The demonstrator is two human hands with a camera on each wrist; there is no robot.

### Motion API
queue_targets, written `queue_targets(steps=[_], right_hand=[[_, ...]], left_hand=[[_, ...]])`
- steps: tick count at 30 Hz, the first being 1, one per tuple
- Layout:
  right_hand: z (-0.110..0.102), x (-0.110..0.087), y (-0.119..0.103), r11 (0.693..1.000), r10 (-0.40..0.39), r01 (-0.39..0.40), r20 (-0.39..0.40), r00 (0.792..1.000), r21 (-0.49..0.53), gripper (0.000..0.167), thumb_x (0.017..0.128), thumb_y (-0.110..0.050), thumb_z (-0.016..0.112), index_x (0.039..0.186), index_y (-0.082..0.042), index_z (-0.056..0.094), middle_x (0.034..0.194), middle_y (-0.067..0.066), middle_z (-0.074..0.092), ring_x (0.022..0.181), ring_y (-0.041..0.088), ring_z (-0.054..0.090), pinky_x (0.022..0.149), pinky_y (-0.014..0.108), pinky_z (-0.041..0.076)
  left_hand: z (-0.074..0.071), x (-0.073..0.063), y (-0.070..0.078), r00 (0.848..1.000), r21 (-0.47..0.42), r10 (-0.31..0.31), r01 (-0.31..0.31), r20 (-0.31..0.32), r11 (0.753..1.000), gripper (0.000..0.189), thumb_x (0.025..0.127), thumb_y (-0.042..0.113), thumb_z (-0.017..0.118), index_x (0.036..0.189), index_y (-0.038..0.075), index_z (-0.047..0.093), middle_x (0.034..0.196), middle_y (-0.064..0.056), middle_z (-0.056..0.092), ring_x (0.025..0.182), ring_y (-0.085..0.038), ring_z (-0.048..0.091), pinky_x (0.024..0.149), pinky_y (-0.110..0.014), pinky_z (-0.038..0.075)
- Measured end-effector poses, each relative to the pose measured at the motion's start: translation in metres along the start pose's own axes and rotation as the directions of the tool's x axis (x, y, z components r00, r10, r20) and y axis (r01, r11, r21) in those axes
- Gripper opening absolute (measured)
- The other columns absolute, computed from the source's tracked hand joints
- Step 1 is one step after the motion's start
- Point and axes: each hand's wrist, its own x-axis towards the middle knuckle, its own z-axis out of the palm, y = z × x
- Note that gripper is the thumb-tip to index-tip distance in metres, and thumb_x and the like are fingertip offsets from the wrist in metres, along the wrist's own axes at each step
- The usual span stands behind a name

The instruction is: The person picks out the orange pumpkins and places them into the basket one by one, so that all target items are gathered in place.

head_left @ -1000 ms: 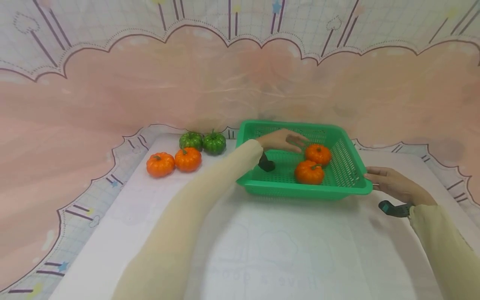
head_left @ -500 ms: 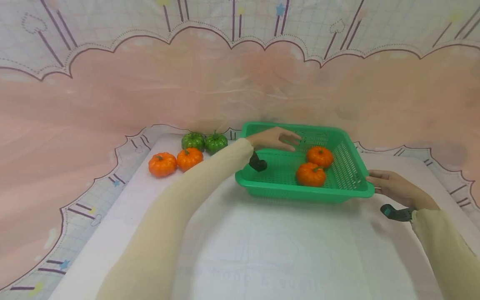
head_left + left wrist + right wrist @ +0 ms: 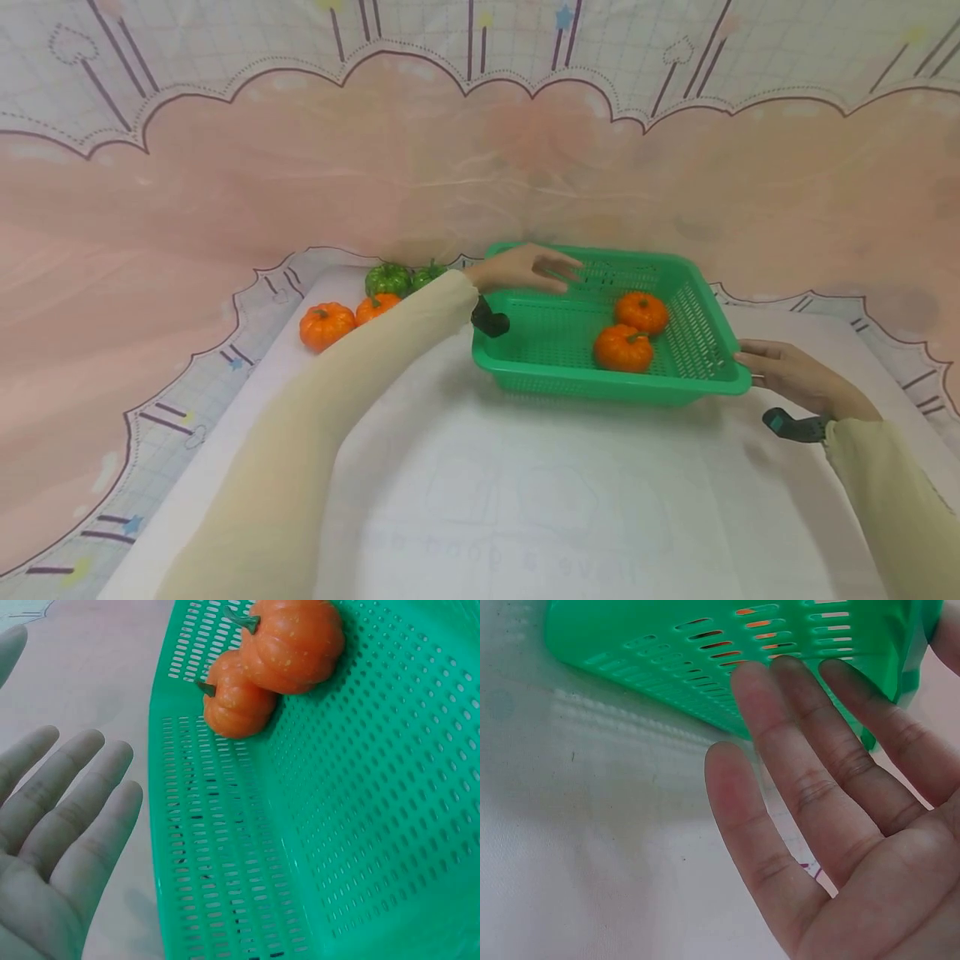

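Observation:
A green plastic basket [image 3: 611, 387] with perforated walls holds two small orange pumpkins, a front one [image 3: 623, 348] and a rear one [image 3: 642, 313]. My left hand [image 3: 525, 268] is over the basket's left rear side with nothing in it, fingers extended and spread; the left wrist view shows its bare palm. My right hand [image 3: 795, 375] holds the basket's right end, thumb at the rim and fairly straight fingers [image 3: 806, 784] against the outer wall below. To the left lie an orange pumpkin [image 3: 327, 326], a second orange one [image 3: 375, 307] partly behind my left sleeve, and two green pumpkins [image 3: 387, 280].
The white tabletop [image 3: 525, 492] stretches in front of the basket. A pink patterned cloth [image 3: 420, 158] hangs behind and along the left side. My left sleeve [image 3: 337, 392] crosses over the table and partly covers the pumpkins there.
My left hand has drawn back to the left over the basket, away from the two pumpkins inside. My right hand stays at the basket's right end. The head view has shifted slightly.

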Motion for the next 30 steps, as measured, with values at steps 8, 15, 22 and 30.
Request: queue_targets(steps=[8, 15, 22, 30], right_hand=[[0.0, 0.001, 0.001, 1.0, 0.006, -0.006, -0.011, 1.0, -0.002, 0.03, 0.101, -0.018, 0.04, 0.129, -0.009, 0.046, 0.108, -0.027, 0.062, 0.101, -0.011, 0.056, 0.082, 0.01, 0.047], [0.0, 0.001, -0.001, 0.999, 0.015, -0.016, -0.013, 1.0, -0.034, 0.054, 0.101, -0.02, 0.04, 0.137, 0.019, 0.026, 0.107, -0.03, 0.06, 0.1, -0.014, 0.055, 0.082, 0.01, 0.047], [-0.002, 0.001, 0.0, 1.0, 0.008, -0.008, -0.008, 1.0, -0.011, 0.039, 0.101, -0.019, 0.04, 0.135, 0.001, 0.04, 0.108, -0.029, 0.06, 0.101, -0.013, 0.055, 0.082, 0.009, 0.047], [-0.003, 0.001, 0.002, 1.0, 0.005, -0.006, 0.007, 1.0, 0.008, 0.031, 0.101, -0.018, 0.041, 0.131, -0.01, 0.044, 0.109, -0.028, 0.061, 0.101, -0.012, 0.056, 0.081, 0.01, 0.048]], left_hand=[[-0.011, -0.021, 0.0, 1.0, -0.019, -0.02, 0.019, -0.016, 1.0, 0.052, 0.091, 0.017, 0.06, 0.14, 0.014, 0.044, 0.139, -0.006, 0.051, 0.127, -0.019, 0.051, 0.106, -0.03, 0.041], [-0.022, -0.044, -0.001, 0.997, 0.012, -0.039, 0.039, -0.06, 0.999, 0.051, 0.091, 0.02, 0.061, 0.139, 0.017, 0.046, 0.139, -0.002, 0.052, 0.122, -0.014, 0.055, 0.108, -0.029, 0.04], [-0.032, -0.062, -0.004, 0.995, 0.014, -0.045, 0.047, -0.089, 0.999, 0.051, 0.091, 0.02, 0.061, 0.139, 0.019, 0.046, 0.137, 0.0, 0.053, 0.126, -0.014, 0.051, 0.11, -0.031, 0.037], [-0.042, -0.084, -0.005, 0.987, 0.092, -0.084, 0.097, -0.136, 0.991, 0.052, 0.091, 0.027, 0.06, 0.141, 0.024, 0.043, 0.141, -0.002, 0.05, 0.13, -0.015, 0.047, 0.109, -0.039, 0.038]])
